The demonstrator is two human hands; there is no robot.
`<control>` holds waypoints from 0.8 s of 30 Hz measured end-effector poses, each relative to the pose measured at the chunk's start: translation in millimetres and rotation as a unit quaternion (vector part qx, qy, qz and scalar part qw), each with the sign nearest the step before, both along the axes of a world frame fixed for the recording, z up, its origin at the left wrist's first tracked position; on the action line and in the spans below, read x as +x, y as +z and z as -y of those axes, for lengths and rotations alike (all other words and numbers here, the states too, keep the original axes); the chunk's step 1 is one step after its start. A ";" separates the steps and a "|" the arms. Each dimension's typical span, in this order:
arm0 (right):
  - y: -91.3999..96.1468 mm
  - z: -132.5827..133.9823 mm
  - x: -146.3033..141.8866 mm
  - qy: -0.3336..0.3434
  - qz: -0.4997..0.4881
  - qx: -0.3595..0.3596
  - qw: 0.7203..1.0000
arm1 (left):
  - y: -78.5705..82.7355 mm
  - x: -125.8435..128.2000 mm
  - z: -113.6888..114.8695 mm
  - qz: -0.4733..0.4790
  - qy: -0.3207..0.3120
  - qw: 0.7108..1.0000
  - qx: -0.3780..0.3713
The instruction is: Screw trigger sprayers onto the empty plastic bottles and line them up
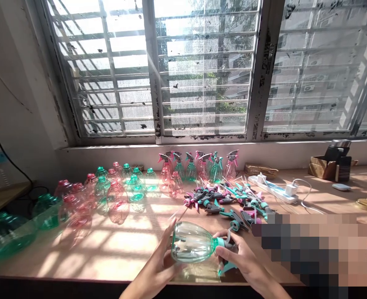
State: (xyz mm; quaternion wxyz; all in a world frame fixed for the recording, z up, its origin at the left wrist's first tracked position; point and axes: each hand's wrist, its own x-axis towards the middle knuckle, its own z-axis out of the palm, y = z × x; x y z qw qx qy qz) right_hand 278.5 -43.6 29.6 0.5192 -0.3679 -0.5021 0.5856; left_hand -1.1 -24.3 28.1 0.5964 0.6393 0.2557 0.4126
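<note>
My left hand (161, 265) cups the body of a clear green plastic spray bottle (191, 241), which lies on its side above the wooden table (124, 265). At the bottle's neck, my right hand (237, 257) grips a teal trigger sprayer head (228, 265), partly hidden by my fingers. A pile of loose pink, teal and grey sprayer heads (223, 199) lies just beyond my right hand. Whether the head is fully screwed onto the neck is hidden.
Assembled pink and green spray bottles (198, 168) stand along the window sill side. Several capped bottles (114, 195) crowd the table's left. A power strip (272, 189) lies at right, and a pixelated patch (311, 253) covers the lower right.
</note>
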 end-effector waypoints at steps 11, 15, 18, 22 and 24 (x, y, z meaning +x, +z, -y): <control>0.1 -0.1 0.1 0.003 -0.019 -0.003 1.000 | 6.4 0.8 3.1 -0.015 -0.003 1.000 -0.021; 1.9 1.8 0.6 -0.013 -0.023 -0.002 1.000 | 3.5 1.9 2.3 0.005 -0.007 1.000 -0.007; 1.9 1.1 1.0 -0.016 -0.013 -0.001 1.000 | 1.8 -0.1 1.6 -0.003 -0.008 1.000 -0.019; -0.7 -1.1 0.9 -0.020 -0.009 0.001 1.000 | 6.2 -1.0 1.9 -0.039 0.018 0.999 -0.012; -2.5 -2.5 0.6 -0.018 -0.012 -0.001 1.000 | 9.1 -0.3 2.2 -0.051 0.019 0.998 -0.007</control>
